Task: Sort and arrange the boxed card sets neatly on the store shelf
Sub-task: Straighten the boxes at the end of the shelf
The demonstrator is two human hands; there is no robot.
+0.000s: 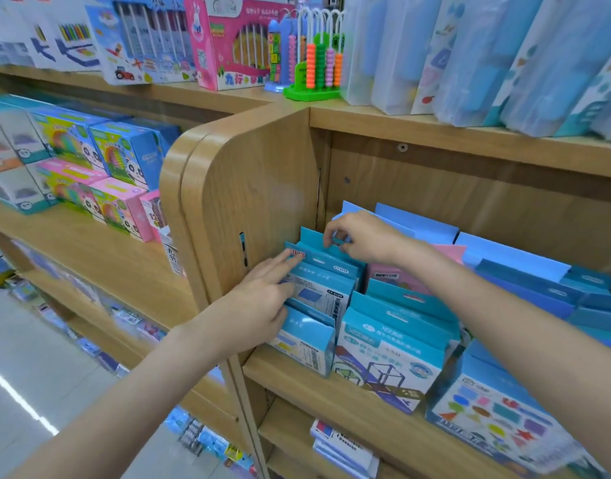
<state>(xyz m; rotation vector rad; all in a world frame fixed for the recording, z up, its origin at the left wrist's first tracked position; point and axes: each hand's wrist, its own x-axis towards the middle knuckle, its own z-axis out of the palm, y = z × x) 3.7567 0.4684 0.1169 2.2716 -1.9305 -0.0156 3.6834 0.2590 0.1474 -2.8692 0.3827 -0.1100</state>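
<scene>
Boxed card sets (318, 288) under both hands' grip.

Two bare forearms come into the head view from the lower edge, each ending in a bare hand. The left grip (259, 299) and the right grip (361, 238) wear no gloves, rings or watch. Behind each grip the wrist and forearm are uncovered, no sleeve showing anywhere up to the frame edge.
</scene>
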